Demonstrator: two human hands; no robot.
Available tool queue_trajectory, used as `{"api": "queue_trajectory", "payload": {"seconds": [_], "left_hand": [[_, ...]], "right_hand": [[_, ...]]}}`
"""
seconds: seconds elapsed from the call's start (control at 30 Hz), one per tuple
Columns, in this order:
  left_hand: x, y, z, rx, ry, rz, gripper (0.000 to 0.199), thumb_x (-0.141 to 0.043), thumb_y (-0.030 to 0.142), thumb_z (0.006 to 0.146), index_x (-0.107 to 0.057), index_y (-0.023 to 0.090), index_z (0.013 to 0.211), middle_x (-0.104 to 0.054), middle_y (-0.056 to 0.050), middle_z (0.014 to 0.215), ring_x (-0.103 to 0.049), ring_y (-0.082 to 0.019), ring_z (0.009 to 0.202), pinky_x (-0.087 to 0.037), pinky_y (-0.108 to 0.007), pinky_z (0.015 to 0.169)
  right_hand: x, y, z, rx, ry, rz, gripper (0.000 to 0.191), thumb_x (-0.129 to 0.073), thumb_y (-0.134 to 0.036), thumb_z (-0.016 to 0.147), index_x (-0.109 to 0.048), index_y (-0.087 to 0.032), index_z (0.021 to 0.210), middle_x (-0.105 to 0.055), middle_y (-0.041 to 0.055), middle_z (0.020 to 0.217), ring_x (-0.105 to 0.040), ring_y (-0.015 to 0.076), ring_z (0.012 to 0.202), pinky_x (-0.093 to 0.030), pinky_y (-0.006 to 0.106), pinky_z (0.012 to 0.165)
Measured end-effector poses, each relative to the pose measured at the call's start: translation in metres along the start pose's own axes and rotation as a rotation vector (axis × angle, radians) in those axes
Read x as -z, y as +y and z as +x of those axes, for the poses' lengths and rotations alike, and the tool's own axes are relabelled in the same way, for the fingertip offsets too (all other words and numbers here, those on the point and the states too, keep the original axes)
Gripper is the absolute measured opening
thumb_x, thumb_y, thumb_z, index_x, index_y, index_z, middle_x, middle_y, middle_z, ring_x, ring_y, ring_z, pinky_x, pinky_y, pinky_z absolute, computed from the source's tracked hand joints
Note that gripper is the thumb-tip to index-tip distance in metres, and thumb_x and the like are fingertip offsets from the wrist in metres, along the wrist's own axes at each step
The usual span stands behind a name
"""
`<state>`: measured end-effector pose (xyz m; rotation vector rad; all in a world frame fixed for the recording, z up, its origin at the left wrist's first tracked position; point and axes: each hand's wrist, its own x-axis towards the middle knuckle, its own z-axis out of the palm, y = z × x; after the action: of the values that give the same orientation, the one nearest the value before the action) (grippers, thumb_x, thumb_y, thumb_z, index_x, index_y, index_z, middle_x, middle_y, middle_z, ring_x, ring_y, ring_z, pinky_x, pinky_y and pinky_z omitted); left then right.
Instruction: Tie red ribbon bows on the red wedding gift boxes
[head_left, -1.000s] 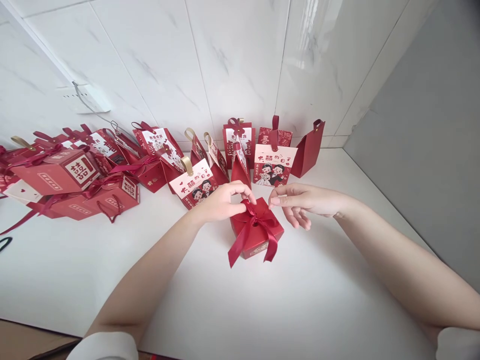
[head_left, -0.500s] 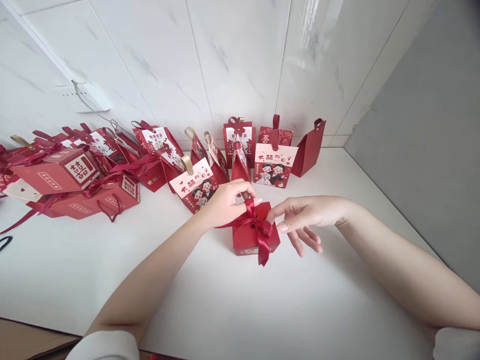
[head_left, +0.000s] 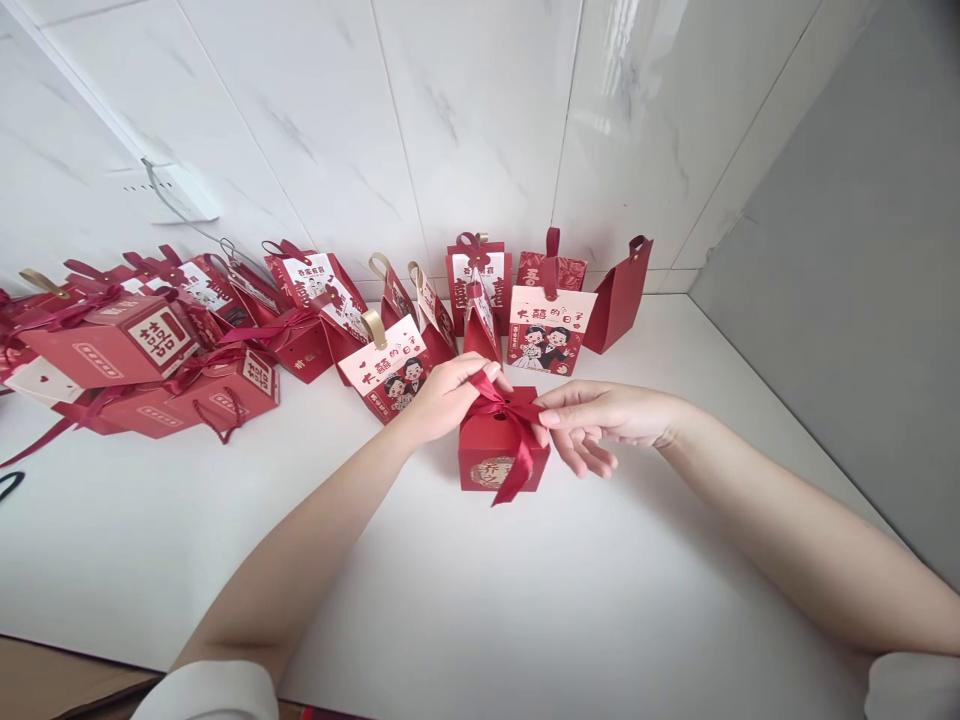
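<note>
A small red gift box [head_left: 491,458] with a gold round emblem on its front stands on the white table. A dark red ribbon [head_left: 519,455] is tied in a bow on its top, one tail hanging down the front. My left hand [head_left: 454,397] pinches the bow's left loop between thumb and fingers. On the other side, my right hand [head_left: 592,418] pinches the right part of the bow between thumb and index finger, its other fingers loosely curled beside the box.
Behind the box, several red gift bags stand along the tiled wall, one with a cartoon couple [head_left: 551,335]. Stacked red boxes [head_left: 112,345] with ribbons fill the left side of the white table [head_left: 562,620]. A grey panel [head_left: 847,270] rises at the right.
The box has turned and shifted slightly back and left, so its front emblem shows. My right hand has moved left and closed its thumb and index finger on the bow.
</note>
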<state>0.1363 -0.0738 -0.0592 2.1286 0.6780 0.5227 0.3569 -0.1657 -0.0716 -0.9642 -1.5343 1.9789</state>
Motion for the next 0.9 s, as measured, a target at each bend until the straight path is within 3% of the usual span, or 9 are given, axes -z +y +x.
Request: {"api": "queue_trajectory", "payload": {"seconds": [0.13,0.27,0.37,0.57,0.77,0.9], "left_hand": [[0.007,-0.006,0.003,0.062,-0.079,-0.088,0.018,-0.057,0.034,0.088,-0.063,0.018,0.092,-0.064,-0.004,0.099,-0.06,-0.017,0.092,-0.046,-0.03,0.085],[0.019,-0.008,0.002,-0.049,-0.234,-0.077,0.011,-0.062,0.022,0.079,-0.062,0.018,0.089,-0.061,-0.006,0.107,-0.059,-0.018,0.1,-0.045,-0.032,0.09],[0.026,-0.004,0.0,-0.073,-0.315,-0.079,0.011,-0.057,0.027,0.083,-0.063,0.018,0.084,-0.059,-0.006,0.113,-0.058,-0.019,0.101,-0.045,-0.032,0.091],[0.023,0.01,-0.005,0.06,-0.198,-0.007,0.022,-0.052,0.039,0.091,-0.059,0.021,0.101,-0.064,-0.003,0.105,-0.058,-0.015,0.087,-0.045,-0.029,0.08],[0.026,0.019,-0.009,-0.004,-0.356,0.101,0.021,-0.058,0.04,0.086,-0.062,0.019,0.087,-0.064,-0.002,0.091,-0.057,-0.016,0.085,-0.043,-0.029,0.073],[0.027,0.021,-0.011,0.102,-0.391,0.139,0.028,-0.054,0.047,0.088,-0.058,0.019,0.085,-0.057,0.0,0.078,-0.05,-0.013,0.069,-0.037,-0.027,0.062]], "right_hand": [[0.01,0.002,0.0,-0.016,0.15,-0.032,0.043,-0.063,-0.055,0.088,-0.064,-0.012,0.084,-0.067,0.0043,0.058,-0.058,0.0111,0.04,-0.046,0.016,0.037],[0.017,0.004,0.0,-0.026,0.238,-0.101,0.048,-0.064,-0.058,0.086,-0.066,-0.011,0.077,-0.063,0.0032,0.052,-0.054,0.01,0.039,-0.045,0.018,0.04],[0.017,0.003,0.001,-0.012,0.207,-0.151,0.051,-0.06,-0.059,0.089,-0.068,-0.011,0.074,-0.061,0.0033,0.051,-0.051,0.0089,0.039,-0.042,0.019,0.041],[0.015,0.003,0.001,0.024,0.119,-0.163,0.047,-0.058,-0.056,0.092,-0.061,-0.014,0.071,-0.057,-0.0001,0.048,-0.048,0.0083,0.041,-0.038,0.019,0.043],[0.013,0.002,-0.001,0.013,0.073,-0.19,0.047,-0.059,-0.055,0.091,-0.061,-0.014,0.069,-0.053,-0.002,0.048,-0.048,0.0082,0.042,-0.038,0.021,0.046],[0.013,0.003,-0.001,0.013,0.071,-0.211,0.049,-0.057,-0.058,0.091,-0.063,-0.013,0.071,-0.055,-0.0008,0.052,-0.048,0.0084,0.043,-0.04,0.021,0.047]]}}
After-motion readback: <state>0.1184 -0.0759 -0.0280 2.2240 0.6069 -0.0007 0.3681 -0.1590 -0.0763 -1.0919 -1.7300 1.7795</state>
